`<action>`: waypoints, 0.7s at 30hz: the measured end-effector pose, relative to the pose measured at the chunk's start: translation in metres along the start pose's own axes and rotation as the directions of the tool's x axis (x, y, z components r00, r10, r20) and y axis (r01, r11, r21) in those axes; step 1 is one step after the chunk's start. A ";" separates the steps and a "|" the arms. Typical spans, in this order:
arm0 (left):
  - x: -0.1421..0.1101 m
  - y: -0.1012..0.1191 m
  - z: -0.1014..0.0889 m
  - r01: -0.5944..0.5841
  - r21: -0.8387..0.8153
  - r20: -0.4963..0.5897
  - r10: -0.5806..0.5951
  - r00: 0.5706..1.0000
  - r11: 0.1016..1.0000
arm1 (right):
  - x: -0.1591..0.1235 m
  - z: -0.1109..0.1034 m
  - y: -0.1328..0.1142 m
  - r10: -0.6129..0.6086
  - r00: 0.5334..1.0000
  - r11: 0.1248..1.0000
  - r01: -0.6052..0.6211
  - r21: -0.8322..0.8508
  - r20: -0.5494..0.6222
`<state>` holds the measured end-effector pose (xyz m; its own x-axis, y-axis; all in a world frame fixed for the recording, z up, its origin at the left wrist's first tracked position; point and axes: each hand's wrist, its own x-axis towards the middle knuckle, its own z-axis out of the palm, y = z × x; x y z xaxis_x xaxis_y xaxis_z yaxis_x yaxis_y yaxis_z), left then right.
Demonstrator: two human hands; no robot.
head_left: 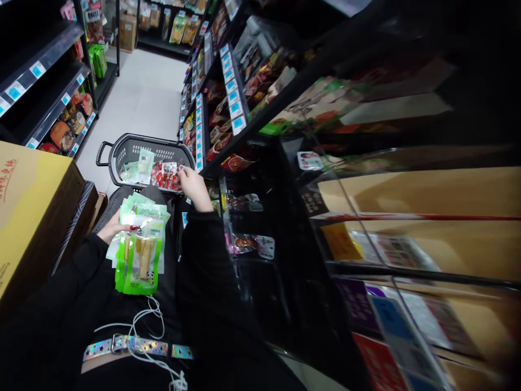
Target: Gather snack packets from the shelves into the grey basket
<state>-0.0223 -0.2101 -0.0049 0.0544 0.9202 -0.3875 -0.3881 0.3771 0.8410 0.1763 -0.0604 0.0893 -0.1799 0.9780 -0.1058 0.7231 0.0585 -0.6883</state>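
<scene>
My left hand (112, 227) is closed around several snack packets (138, 255), held in a fanned stack over my lap. The front packet is clear with bright green edges, a panda print and pale yellow pieces inside; paler mint-green packets lie behind it. My right hand (194, 187) reaches over the near right part of a grey shopping basket (126, 142). Its fingers are curled at the edge of some red snack packets (165, 175) in the basket; what they pinch, if anything, is hidden. Mint-green packets (142, 165) lie to the left of the red ones.
Shelves with blue price tags (234, 98) and bagged food run along the right side. A yellow carton (32, 201) stands close on my left, with shelving (44, 70) beyond it. White earphone cables (148, 315) hang over my lap. Pale floor (142, 81) stretches behind the basket.
</scene>
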 end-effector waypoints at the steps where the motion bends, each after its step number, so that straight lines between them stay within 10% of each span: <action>1: 0.000 -0.001 0.000 -0.001 -0.005 -0.002 0.001 1.000 1.000 | -0.019 -0.003 0.004 -0.024 0.998 1.000 0.024 0.003 0.064; 4: -0.001 -0.002 0.001 0.007 -0.008 -0.003 -0.007 1.000 1.000 | -0.089 -0.001 0.015 -0.037 0.967 0.999 0.045 -0.026 0.254; 9: 0.000 0.000 0.004 0.034 0.029 0.027 -0.035 0.999 0.999 | -0.177 0.035 0.022 0.103 0.974 0.994 -0.109 0.017 0.201; 14: 0.001 0.003 0.004 0.027 0.044 0.049 -0.029 0.998 0.999 | -0.194 0.060 0.028 0.088 0.996 0.964 -0.091 0.251 0.023; 21: -0.002 0.007 0.004 0.060 0.055 0.025 -0.061 0.998 0.997 | -0.180 0.025 0.011 0.111 0.940 0.872 0.062 0.485 -0.321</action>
<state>-0.0213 -0.2090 0.0029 0.1010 0.8979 -0.4286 -0.3332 0.4364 0.8358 0.2006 -0.2410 0.0829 0.1254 0.9906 0.0544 0.2961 0.0150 -0.9551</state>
